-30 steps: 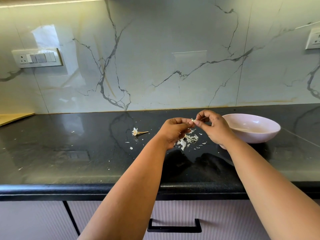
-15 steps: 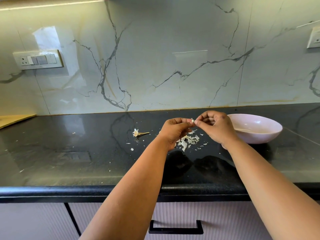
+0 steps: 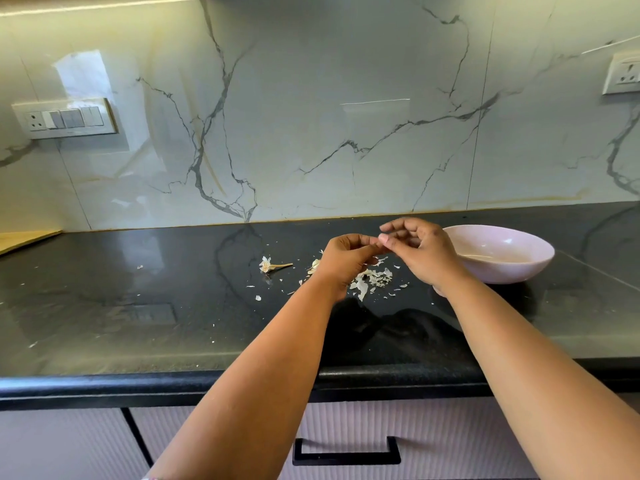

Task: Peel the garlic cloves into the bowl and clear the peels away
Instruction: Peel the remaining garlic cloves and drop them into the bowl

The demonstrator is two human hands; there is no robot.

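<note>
My left hand (image 3: 346, 258) and my right hand (image 3: 419, 254) meet fingertip to fingertip above the black counter (image 3: 138, 306). The left fingers curl round a small garlic clove that is almost wholly hidden. The right thumb and forefinger pinch at it from the right, and the other right fingers are loosely spread. Directly under the hands is a heap of white garlic peels (image 3: 375, 278). A pale pink bowl (image 3: 519, 271) stands just right of my right hand, and nothing shows inside it.
A bare garlic stem with its root end (image 3: 272, 266) lies left of the hands, and a bit of skin (image 3: 314, 265) sits by my left wrist. Small flakes are scattered over the counter. A wooden board (image 3: 24, 237) is at the far left, and a drawer handle (image 3: 346, 455) is below.
The hands stay together over the peel heap. My right fingers have loosened and spread a little, and the white bit of clove seen between the fingertips is now covered.
</note>
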